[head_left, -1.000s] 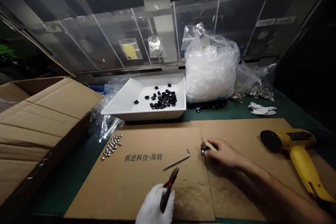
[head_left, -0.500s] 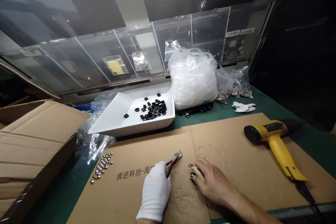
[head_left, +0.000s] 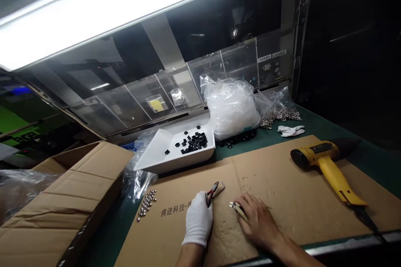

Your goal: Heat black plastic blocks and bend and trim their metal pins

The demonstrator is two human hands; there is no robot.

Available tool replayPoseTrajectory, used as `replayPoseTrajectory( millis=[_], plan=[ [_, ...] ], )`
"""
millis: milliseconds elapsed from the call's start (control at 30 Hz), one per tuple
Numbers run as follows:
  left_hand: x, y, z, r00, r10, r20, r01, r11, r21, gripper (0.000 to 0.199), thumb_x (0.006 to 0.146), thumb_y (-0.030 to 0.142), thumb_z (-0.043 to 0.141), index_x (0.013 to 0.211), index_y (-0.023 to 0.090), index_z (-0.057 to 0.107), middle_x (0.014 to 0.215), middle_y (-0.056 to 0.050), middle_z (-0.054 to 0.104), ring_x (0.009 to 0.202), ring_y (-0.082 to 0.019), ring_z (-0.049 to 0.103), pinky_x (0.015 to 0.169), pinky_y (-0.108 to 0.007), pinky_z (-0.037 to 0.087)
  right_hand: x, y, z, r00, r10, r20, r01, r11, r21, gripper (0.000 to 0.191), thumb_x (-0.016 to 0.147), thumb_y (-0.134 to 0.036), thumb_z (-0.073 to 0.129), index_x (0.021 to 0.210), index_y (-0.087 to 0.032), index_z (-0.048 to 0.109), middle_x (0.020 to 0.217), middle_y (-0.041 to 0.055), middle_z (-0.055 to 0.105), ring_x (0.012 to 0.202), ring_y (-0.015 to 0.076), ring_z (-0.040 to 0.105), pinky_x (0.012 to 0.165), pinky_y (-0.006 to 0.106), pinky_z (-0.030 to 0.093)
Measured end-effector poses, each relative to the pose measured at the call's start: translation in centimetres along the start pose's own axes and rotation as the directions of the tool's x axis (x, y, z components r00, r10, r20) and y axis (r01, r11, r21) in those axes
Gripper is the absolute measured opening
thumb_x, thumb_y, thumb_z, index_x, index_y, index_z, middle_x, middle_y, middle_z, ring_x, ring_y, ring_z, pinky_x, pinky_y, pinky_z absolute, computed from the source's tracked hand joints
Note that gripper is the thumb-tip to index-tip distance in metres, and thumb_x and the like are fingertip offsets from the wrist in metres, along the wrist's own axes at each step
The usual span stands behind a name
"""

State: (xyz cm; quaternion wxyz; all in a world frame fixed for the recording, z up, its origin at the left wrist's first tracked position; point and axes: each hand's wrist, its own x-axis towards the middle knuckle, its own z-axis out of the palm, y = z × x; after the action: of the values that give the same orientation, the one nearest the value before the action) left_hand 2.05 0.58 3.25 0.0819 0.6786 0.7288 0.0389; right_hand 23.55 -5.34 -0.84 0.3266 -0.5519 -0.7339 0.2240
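My left hand (head_left: 198, 221), in a white glove, is closed around the handles of red-handled pliers (head_left: 214, 188). Beside their jaws shows a thin bent metal rod (head_left: 223, 184); whether the two touch I cannot tell. My bare right hand (head_left: 259, 222) grips a pair of nippers (head_left: 241, 212) with pale handles, their metal tips pointing left toward the pliers. Both hands rest low over a flat cardboard sheet (head_left: 275, 175). Whether a small part lies under the right fingers is hidden.
Small metal pieces (head_left: 146, 204) lie in rows at the sheet's left. Behind are a white tray (head_left: 166, 166) of black parts and a stuffed plastic bag (head_left: 232, 108). A yellow heat gun (head_left: 332, 175) lies right, a white glove (head_left: 290, 131) behind it. An open carton (head_left: 84, 187) stands left.
The view has swung up and left, bringing in a bright lamp and more of the carton. The small dark part seen by my right thumb no longer shows clearly. Both hands keep their tools.
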Motion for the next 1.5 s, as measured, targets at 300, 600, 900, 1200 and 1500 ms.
replayPoseTrajectory(
  millis=[300,600,900,1200,1500],
  plan=[
    [-0.7,0.2,0.2,0.999,-0.033,0.000,0.033,0.999,-0.008,0.006,0.094,0.024,0.052,0.098,0.023,0.056,0.095,-0.008,0.074,0.088,-0.024,0.071,0.071,-0.032,0.044,-0.5,-0.1,0.1,0.993,-0.068,-0.093,0.065,0.997,-0.036,0.030,0.086,-0.018,0.058,0.114,-0.023,0.064,0.109,0.0071,0.064,0.104,0.0255,0.057,0.094,0.037,0.041],
    [-4.7,1.0,-1.9,0.994,-0.069,-0.088,0.068,0.998,-0.020,0.016,0.099,0.025,0.042,0.097,0.020,0.057,0.109,-0.014,0.071,0.099,-0.026,0.071,0.077,-0.034,0.047,-0.2,0.0,-0.2,0.985,-0.099,-0.143,0.102,0.995,0.014,0.031,0.093,-0.030,0.067,0.121,-0.017,0.063,0.113,0.0071,0.068,0.107,0.0244,0.063,0.096,0.046,0.050],
    [-9.8,2.4,-1.8,0.999,0.016,0.049,-0.011,0.993,-0.114,0.009,0.091,0.032,0.058,0.087,0.024,0.057,0.098,-0.007,0.073,0.091,-0.023,0.070,0.075,-0.029,0.044,0.1,2.2,-1.2,0.998,-0.046,-0.040,0.054,0.977,0.206,0.037,0.097,-0.035,0.066,0.129,-0.018,0.061,0.130,0.0106,0.064,0.112,0.0253,0.065,0.098,0.049,0.053],
    [-9.2,3.6,-2.3,0.950,0.071,0.305,0.030,0.949,-0.314,0.019,0.092,0.039,0.056,0.082,0.023,0.056,0.085,-0.004,0.072,0.078,-0.019,0.065,0.072,-0.028,0.042,1.0,2.6,-4.2,0.984,0.018,0.176,-0.058,0.973,0.222,0.037,0.084,-0.024,0.069,0.121,-0.024,0.067,0.111,0.0024,0.074,0.098,0.0202,0.068,0.088,0.032,0.052],
    [-7.9,1.5,-3.5,0.865,0.095,0.492,0.180,0.857,-0.483,0.031,0.094,0.048,0.051,0.081,0.020,0.056,0.076,0.002,0.061,0.073,-0.017,0.054,0.068,-0.028,0.039,3.2,1.6,-5.2,0.928,-0.008,0.371,-0.072,0.977,0.201,0.032,0.084,-0.016,0.065,0.114,-0.026,0.071,0.109,0.0012,0.075,0.097,0.0199,0.066,0.087,0.032,0.045]
  ],
)
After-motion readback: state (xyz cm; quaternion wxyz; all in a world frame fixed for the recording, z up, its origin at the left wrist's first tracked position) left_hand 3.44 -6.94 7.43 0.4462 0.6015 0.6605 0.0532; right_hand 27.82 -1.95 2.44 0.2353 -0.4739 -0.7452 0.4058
